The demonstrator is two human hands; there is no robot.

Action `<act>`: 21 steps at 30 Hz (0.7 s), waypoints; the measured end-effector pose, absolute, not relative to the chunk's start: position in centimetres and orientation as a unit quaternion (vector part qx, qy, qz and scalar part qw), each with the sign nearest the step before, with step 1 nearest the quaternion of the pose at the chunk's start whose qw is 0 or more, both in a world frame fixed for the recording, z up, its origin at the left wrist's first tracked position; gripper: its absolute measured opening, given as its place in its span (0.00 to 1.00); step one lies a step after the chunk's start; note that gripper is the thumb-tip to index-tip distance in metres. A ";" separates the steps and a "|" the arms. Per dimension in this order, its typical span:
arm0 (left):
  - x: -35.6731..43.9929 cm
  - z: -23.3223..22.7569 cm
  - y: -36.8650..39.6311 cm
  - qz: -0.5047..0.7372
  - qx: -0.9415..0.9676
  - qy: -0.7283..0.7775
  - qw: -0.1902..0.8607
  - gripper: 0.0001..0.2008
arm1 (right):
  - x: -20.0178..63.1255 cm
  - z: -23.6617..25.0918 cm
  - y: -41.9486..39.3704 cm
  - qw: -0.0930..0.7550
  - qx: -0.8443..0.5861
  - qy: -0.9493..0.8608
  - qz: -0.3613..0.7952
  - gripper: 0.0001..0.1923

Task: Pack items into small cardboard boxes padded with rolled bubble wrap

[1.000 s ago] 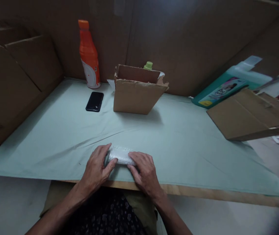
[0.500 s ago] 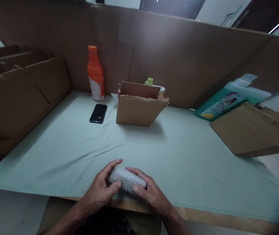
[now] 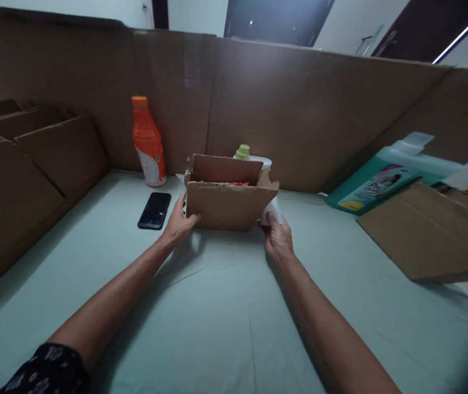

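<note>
At the far box (image 3: 228, 205), both hands now, bubble-wrapped roll (image 3: 274, 209) carried along

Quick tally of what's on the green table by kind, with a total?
Bottles: 3: orange bottle, green-capped bottle, teal jug
Cardboard boxes: 2: open box, flat box
Phones: 1: black phone
Bubble-wrapped bundles: 1, in right hand
Total: 7
</note>
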State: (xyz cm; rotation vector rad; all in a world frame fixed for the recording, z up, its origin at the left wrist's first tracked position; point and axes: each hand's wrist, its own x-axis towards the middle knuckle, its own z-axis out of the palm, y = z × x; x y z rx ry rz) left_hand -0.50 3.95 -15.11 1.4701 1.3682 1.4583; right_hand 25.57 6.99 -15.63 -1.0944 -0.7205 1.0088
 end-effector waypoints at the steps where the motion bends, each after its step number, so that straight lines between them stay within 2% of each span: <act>1: 0.1 -15.2 4.5 0.559 0.561 0.514 0.329 0.37 | 25.1 -15.9 7.7 0.674 -0.487 -0.323 0.452 0.24; 5: 1.0 -15.4 2.6 0.563 0.544 0.509 0.357 0.35 | 24.4 -16.3 5.8 0.662 -0.487 -0.336 0.461 0.23; 9: 0.3 -15.7 -4.7 0.540 0.529 0.536 0.376 0.31 | 25.6 -15.8 -0.7 0.616 -0.494 -0.369 0.490 0.21; 12: -0.5 -16.7 -10.3 0.504 0.531 0.570 0.374 0.22 | 27.1 -14.9 -5.1 0.559 -0.506 -0.406 0.517 0.21; 14: -1.0 -17.5 -12.7 0.484 0.533 0.588 0.368 0.19 | 28.4 -13.6 -6.6 0.512 -0.526 -0.448 0.511 0.21; 16: -1.1 -18.3 -13.9 0.482 0.530 0.597 0.361 0.23 | 29.9 -11.5 -7.1 0.492 -0.571 -0.484 0.444 0.20; 19: -0.9 -18.9 -14.1 0.484 0.525 0.604 0.355 0.32 | 31.2 -6.6 -6.8 0.545 -0.614 -0.513 0.249 0.19; 21: -0.7 -19.2 -13.9 0.481 0.518 0.612 0.356 0.33 | 30.9 -2.9 -6.4 0.558 -0.586 -0.566 0.157 0.18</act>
